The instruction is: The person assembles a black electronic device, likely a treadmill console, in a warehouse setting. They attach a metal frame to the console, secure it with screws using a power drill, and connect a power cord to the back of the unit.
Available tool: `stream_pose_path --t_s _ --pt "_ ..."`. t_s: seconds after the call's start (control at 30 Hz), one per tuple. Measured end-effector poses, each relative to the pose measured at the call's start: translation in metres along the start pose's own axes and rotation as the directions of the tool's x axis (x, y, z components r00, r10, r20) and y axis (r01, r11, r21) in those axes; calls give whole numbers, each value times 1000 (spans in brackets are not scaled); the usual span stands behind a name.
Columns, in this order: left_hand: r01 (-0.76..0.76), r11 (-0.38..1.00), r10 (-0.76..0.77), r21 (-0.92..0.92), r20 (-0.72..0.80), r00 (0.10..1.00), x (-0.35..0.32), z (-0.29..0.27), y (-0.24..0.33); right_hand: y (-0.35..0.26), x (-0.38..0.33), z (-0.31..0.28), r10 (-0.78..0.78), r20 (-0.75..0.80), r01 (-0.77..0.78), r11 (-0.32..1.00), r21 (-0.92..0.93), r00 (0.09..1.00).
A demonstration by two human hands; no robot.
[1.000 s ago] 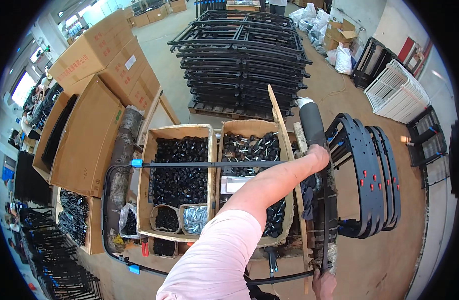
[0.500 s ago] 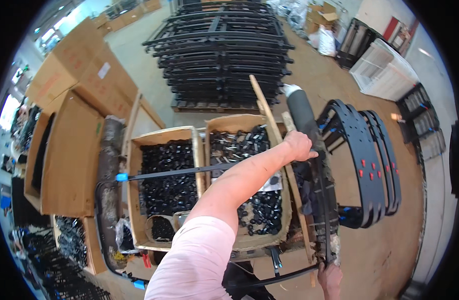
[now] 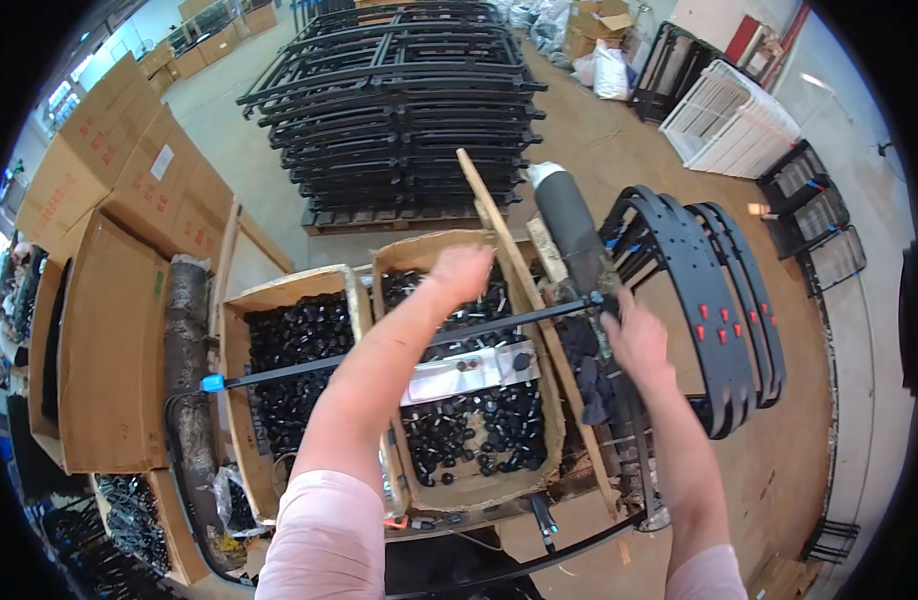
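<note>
A black tubular metal frame (image 3: 459,330) lies across two cardboard boxes, with a blue piece at its left corner. My left hand (image 3: 464,272) is over the far part of the right-hand box (image 3: 557,440). Its fingers are blurred and partly hidden, close to the black-headed bolts (image 3: 504,415) in that box. At the frame's right corner, my right hand (image 3: 637,338) is beside the tube with thumb and fingers apart; nothing shows in it. A white sheet (image 3: 469,374) with a few small dark parts on it rests on the bolts.
The left-hand box (image 3: 237,400) holds many small black parts. A wooden strip (image 3: 529,270) and a dark roll (image 3: 569,215) run along the right. Curved black panels (image 3: 719,310) stand beyond them. Stacked black frames (image 3: 399,120) sit on a pallet behind; large cartons (image 3: 119,330) stand left.
My left hand has left the frame's right bar and moved left over the bolt box. My right hand has moved up from the near right corner to the far one. The view has shifted.
</note>
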State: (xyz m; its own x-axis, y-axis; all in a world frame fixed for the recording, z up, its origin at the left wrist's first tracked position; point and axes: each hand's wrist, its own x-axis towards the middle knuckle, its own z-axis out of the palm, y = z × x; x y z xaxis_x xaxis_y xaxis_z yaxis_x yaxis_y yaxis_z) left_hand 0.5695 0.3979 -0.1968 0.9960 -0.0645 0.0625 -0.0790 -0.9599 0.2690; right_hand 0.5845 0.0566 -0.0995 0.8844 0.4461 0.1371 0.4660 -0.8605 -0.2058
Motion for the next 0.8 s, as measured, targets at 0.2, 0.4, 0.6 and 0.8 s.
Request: stream_pose_path --t_s 0.2,0.4,0.6,0.8 --pt "140 988 -152 59 409 900 -61 37 -83 21 53 41 -217 215 267 933 -242 952" --pt "182 983 -178 30 414 893 -39 74 -76 -14 69 28 -13 355 189 866 -464 935" --pt "137 981 -181 134 408 895 -2 102 -61 8 67 49 -38 271 158 886 -436 962" --pt "268 962 -268 50 341 901 -8 106 -75 12 62 43 -98 219 168 929 -328 971"
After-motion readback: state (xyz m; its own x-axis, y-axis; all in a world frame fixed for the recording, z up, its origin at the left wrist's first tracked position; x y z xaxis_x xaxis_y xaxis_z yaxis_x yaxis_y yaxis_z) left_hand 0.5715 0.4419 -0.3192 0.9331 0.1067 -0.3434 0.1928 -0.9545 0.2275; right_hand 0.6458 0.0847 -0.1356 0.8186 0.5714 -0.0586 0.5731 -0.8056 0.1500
